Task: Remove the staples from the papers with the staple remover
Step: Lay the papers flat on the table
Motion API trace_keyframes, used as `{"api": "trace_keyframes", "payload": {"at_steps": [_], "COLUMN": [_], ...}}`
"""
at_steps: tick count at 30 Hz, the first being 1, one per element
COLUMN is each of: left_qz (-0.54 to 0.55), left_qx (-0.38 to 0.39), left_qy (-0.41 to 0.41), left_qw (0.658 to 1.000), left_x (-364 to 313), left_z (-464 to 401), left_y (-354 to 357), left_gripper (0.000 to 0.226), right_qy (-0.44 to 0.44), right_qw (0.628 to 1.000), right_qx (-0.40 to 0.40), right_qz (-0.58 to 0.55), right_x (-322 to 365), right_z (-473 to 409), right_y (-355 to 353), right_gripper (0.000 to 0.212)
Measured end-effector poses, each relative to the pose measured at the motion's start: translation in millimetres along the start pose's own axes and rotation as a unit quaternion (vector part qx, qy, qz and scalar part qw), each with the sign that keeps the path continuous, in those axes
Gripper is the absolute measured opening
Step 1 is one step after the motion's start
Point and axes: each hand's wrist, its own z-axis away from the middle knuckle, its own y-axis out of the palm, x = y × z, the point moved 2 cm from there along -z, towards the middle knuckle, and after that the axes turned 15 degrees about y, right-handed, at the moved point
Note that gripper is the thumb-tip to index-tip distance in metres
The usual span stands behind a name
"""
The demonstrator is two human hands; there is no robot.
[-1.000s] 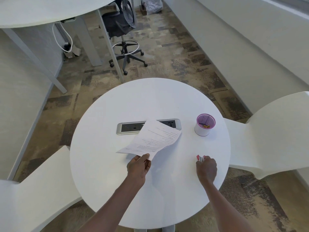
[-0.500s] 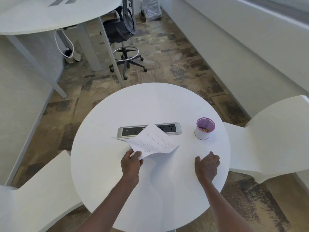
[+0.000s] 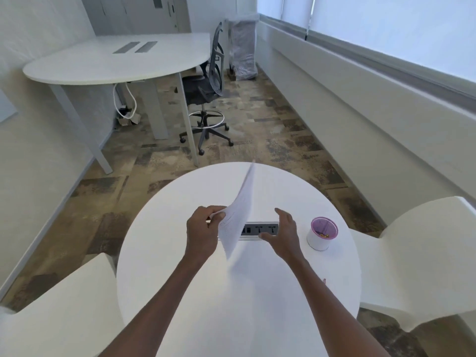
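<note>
My left hand (image 3: pixel 202 234) grips the white printed papers (image 3: pixel 238 215) by a lower corner and holds them raised almost edge-on above the round white table (image 3: pixel 180 292). My right hand (image 3: pixel 282 234) hovers just right of the sheets, fingers spread, holding nothing. A small pink sliver of the staple remover (image 3: pixel 324 281) shows on the table beside my right forearm; the rest of it is hidden by the arm. No staple is visible on the sheets.
A white cup with a purple rim (image 3: pixel 322 234) stands at the table's right, small bits inside. A grey socket strip (image 3: pixel 260 230) is set in the tabletop. White chairs (image 3: pixel 417 264) flank the table. A desk (image 3: pixel 116 60) and office chair (image 3: pixel 208 91) stand beyond.
My left hand lifted the papers from lying flat to nearly upright. My right hand let go of the pink staple remover and moved up and left toward the papers. The camera tilted up.
</note>
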Motion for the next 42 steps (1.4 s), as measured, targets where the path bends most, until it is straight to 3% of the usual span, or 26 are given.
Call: {"api": "trace_keyframes", "payload": {"at_steps": [3,6,8,10,12,15,16,18,20,22,25,29,32,42], "left_qz": [-0.019,-0.001,0.031,0.059,0.095,0.158,0.174,0.191,0.193,0.163,0.103,0.107,0.081,-0.091], "left_qx": [0.039,0.054,0.058,0.062,0.059,0.033,0.021,-0.016,-0.069,-0.096,-0.032,0.036,0.057,0.131], "left_qy": [0.085,0.116,0.119,0.118,0.099,0.023,0.002,-0.03,-0.066,-0.113,-0.204,-0.286,-0.319,-0.263], "left_qw": [0.995,0.992,0.991,0.989,0.989,0.987,0.985,0.981,0.977,0.975,0.973,0.951,0.942,0.952], "left_x": [-14.1,-22.1,-25.3,-27.2,-27.4,-23.5,-21.4,-15.0,-4.5,14.4,48.4,96.5,122.7,160.7], "left_z": [-17.4,-32.4,-41.6,-49.6,-57.3,-71.0,-75.2,-82.9,-88.6,-90.6,-72.2,-3.6,43.6,110.4], "left_y": [-19.5,-35.2,-45.3,-53.8,-60.0,-65.8,-67.3,-68.0,-65.9,-62.4,-54.3,-41.8,-36.4,-20.4], "left_gripper": [0.029,0.021,0.013,0.012,0.013,0.007,0.005,0.005,0.008,0.024,0.04,0.011,0.011,0.008], "right_qy": [-0.009,-0.006,0.007,0.016,0.023,0.04,0.038,0.048,0.078,0.107,0.154,0.205,0.234,0.317], "right_qw": [1.0,1.0,0.998,0.989,0.981,0.966,0.954,0.932,0.92,0.914,0.916,0.933,0.939,0.941], "right_qx": [0.0,0.007,0.02,0.044,0.074,0.116,0.146,0.19,0.198,0.182,0.143,0.097,0.08,0.025], "right_qz": [0.025,0.002,-0.066,-0.138,-0.176,-0.226,-0.257,-0.304,-0.329,-0.347,-0.341,-0.278,-0.241,-0.116], "right_x": [13.1,17.6,19.8,19.4,17.5,13.9,13.4,9.0,4.0,-1.4,-9.2,-27.9,-43.8,-96.6], "right_z": [-6.4,-7.0,-2.2,3.7,11.5,28.4,36.3,48.9,59.3,65.7,72.6,77.1,82.7,104.7], "right_y": [-1.1,-4.0,-5.2,-4.6,-1.0,6.7,11.4,23.1,34.0,42.5,47.4,50.8,54.6,87.3], "right_gripper": [0.107,0.112,0.099,0.066,0.032,0.011,0.009,0.028,0.038,0.035,0.02,0.018,0.018,0.015]}}
